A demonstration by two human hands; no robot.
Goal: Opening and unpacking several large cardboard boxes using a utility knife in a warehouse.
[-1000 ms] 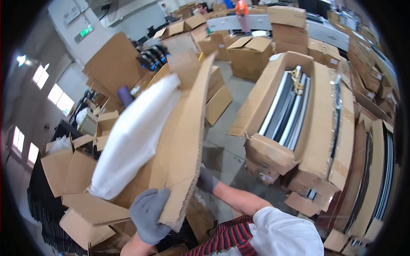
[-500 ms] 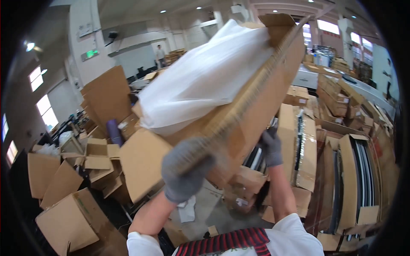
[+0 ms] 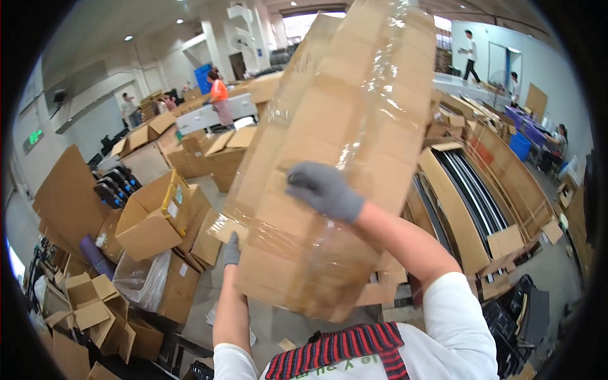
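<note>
A long cardboard box (image 3: 342,120) with shiny clear tape along it is held tilted up in front of me, its taped face turned toward me. My left hand (image 3: 233,249), in a grey glove, grips the box's lower left edge; the thumb shows and most fingers are hidden. Across the middle of the taped face lies my right hand (image 3: 326,191), also gloved in grey. Its fingers are curled, with a small dark thing at their tip that I cannot make out.
On the right, an open carton (image 3: 472,196) holds long dark and silver strips. Opened boxes (image 3: 149,218) and a heap of torn cardboard (image 3: 95,307) crowd the left. A person in an orange top (image 3: 218,92) stands farther back; other people are around the hall.
The box has turned over: its open side with white wrapping faced up before, and now the taped face shows. My right hand has come from under its right side onto that face.
</note>
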